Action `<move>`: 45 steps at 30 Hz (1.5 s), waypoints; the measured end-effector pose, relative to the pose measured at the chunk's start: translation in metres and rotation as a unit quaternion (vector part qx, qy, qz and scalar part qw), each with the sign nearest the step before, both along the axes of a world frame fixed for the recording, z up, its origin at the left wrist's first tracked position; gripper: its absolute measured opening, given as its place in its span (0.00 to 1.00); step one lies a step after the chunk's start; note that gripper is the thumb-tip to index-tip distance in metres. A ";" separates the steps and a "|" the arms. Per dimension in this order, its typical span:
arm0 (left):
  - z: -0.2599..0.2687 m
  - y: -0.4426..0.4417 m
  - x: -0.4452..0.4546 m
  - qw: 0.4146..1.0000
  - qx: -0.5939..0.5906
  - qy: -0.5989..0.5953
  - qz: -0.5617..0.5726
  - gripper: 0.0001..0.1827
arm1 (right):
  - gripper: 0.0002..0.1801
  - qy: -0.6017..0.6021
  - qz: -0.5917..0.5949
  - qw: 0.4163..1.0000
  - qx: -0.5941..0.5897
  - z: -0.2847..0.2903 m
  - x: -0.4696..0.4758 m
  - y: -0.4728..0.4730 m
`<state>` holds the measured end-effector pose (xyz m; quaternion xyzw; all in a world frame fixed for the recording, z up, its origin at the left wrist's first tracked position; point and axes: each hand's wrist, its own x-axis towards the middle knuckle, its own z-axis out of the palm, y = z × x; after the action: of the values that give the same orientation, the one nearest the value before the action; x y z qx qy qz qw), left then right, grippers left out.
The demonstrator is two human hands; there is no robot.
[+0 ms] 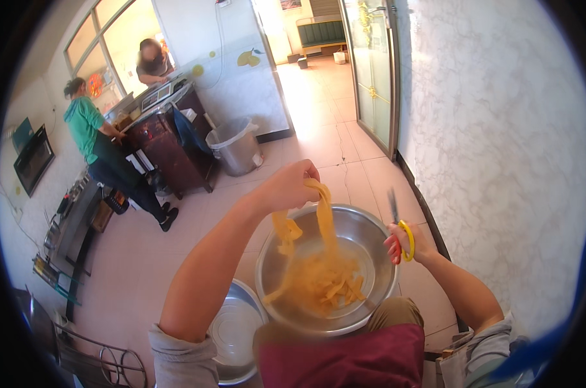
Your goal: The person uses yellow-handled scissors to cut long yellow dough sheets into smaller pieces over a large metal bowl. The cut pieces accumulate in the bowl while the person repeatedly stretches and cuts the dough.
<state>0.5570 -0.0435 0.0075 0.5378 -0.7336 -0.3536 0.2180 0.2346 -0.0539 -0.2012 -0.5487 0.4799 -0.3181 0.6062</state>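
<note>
My left hand (293,186) is raised over a large steel basin (385,276), gripping long yellow strips (326,218) that look like a flat food, such as tofu skin or noodles; I cannot tell which. They hang down into the basin, where a heap of shorter strips (341,286) lies. To the right of the basin rim, my right hand (409,242) holds scissors (406,240) with red and yellow handles, blades pointing up and away from the strips. Whether the blades are apart is blurred.
A second steel basin (232,330) sits at lower left. A person in green (87,126) stands at a dark counter (164,145); another person (153,65) is behind it. A lined bin (237,150) stands beside the counter. A marbled wall (496,145) rises at right, near a glass door (374,82).
</note>
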 end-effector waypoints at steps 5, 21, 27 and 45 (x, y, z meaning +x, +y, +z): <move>0.001 -0.009 -0.020 0.998 0.002 0.055 0.032 0.16 | 0.24 -0.147 0.195 0.970 -0.005 0.054 0.027 0.040; -0.095 0.014 -0.012 0.999 -0.051 -0.003 -0.010 0.27 | 0.17 -0.281 0.251 0.926 0.019 0.014 0.091 0.011; -0.163 0.023 -0.030 0.921 0.099 0.346 -0.150 0.39 | 0.20 -0.201 0.331 0.922 -0.006 0.058 0.066 0.033; -0.221 0.014 0.024 0.966 0.250 0.000 0.066 0.09 | 0.16 -0.087 -0.101 0.990 0.037 -0.131 0.094 0.051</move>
<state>0.5812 -0.0295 -0.2136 0.6223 -0.5847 -0.5108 0.0999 0.3283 -0.0029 -0.3323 -0.4451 0.4897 -0.4064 0.6300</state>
